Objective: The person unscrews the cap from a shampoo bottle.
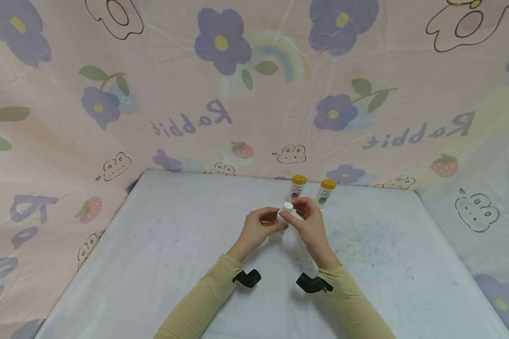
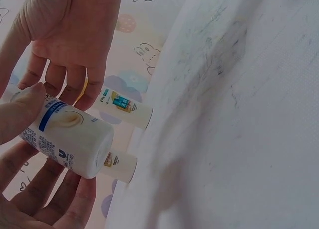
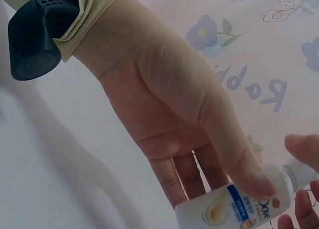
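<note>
A small white Dove bottle [image 2: 75, 134] with a blue band and a swirl on its label is held between the hands. My left hand [image 1: 256, 230] grips its body, the thumb lying across the label in the left wrist view. At the upper end, my right hand [image 1: 311, 226] has thumb and fingers about the white cap [image 1: 287, 207]. The bottle is tilted, its cap towards the right in the right wrist view, where only the right fingertips show. Part of the label is hidden under the left thumb.
Behind the hands stand two white bottles with yellow caps, one with a purple label mark [image 1: 297, 187] and one with a blue mark [image 1: 324, 193]. A white cloth [image 1: 174, 273] covers the table. Patterned curtains [image 1: 258, 103] hang along the back and sides.
</note>
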Demonstrator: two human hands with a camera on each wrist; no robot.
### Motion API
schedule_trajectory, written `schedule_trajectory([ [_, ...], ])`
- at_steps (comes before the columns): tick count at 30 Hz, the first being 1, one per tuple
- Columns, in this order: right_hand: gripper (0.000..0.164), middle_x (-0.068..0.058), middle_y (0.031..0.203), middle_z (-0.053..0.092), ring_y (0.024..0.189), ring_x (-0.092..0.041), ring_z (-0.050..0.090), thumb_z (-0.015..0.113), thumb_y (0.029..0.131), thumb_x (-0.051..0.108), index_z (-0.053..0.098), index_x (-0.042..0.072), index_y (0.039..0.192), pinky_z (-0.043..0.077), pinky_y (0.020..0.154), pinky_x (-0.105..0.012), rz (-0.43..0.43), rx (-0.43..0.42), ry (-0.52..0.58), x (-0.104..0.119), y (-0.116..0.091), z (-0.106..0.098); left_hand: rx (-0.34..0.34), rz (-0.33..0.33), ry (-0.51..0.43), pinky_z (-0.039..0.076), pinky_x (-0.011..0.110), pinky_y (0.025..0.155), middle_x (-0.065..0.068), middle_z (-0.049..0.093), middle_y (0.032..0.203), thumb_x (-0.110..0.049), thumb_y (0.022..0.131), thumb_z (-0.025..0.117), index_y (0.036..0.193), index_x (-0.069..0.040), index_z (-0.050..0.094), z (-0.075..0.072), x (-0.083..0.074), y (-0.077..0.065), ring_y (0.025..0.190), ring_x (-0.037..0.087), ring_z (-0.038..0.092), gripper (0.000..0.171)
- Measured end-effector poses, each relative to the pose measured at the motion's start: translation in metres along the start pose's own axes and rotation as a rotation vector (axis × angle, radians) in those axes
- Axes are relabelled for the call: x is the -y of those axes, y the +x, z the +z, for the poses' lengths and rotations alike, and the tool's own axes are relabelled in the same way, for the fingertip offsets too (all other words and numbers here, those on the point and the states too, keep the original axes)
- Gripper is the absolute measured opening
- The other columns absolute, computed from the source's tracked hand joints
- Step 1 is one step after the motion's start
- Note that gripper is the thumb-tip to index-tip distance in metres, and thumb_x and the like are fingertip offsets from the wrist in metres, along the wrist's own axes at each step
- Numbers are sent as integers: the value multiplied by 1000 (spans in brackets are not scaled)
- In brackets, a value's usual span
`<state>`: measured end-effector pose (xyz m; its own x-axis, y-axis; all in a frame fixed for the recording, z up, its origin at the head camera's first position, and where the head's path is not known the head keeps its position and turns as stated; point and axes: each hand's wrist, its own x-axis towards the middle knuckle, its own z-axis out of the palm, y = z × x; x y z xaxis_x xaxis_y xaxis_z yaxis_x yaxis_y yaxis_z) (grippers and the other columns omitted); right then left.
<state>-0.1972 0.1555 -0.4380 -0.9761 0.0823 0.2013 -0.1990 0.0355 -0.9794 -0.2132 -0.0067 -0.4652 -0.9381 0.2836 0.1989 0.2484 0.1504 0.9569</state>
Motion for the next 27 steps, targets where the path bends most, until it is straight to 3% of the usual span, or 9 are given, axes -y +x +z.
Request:
schedule_trajectory([
  [13, 36, -11, 104, 57, 101, -22, 55, 78, 81, 12, 56, 1, 107, 32, 104, -51, 10, 16, -25, 0, 0, 1, -4, -27, 16, 53, 25, 82, -3, 68, 103, -25, 77, 82, 116, -13, 68, -1, 1, 0, 93, 10, 63, 43],
  [19, 33, -15, 108, 58, 106, -23, 54, 73, 85, 5, 56, -5, 112, 35, 102, -43, 36, 54, -61, 22, -7, 1, -2, -8, 7, 53, 27, 82, -1, 68, 104, -26, 78, 81, 116, -11, 68, -1, 3, 0, 93, 13, 64, 43],
  [24, 34, -19, 116, 59, 112, -25, 50, 69, 87, 3, 57, -7, 118, 34, 105, -45, 59, 81, -80, 30, -9, 1, 3, 8, -4, 54, 28, 82, 1, 69, 104, -25, 78, 81, 116, -9, 68, -2, 3, -1, 93, 14, 65, 43],
  [27, 37, -19, 121, 59, 116, -26, 49, 69, 88, 5, 58, -5, 122, 32, 105, -49, 64, 99, -82, 22, -6, -3, 3, 7, -2, 54, 28, 81, 0, 69, 104, -24, 78, 81, 116, -9, 68, -3, 2, -1, 93, 14, 65, 43],
])
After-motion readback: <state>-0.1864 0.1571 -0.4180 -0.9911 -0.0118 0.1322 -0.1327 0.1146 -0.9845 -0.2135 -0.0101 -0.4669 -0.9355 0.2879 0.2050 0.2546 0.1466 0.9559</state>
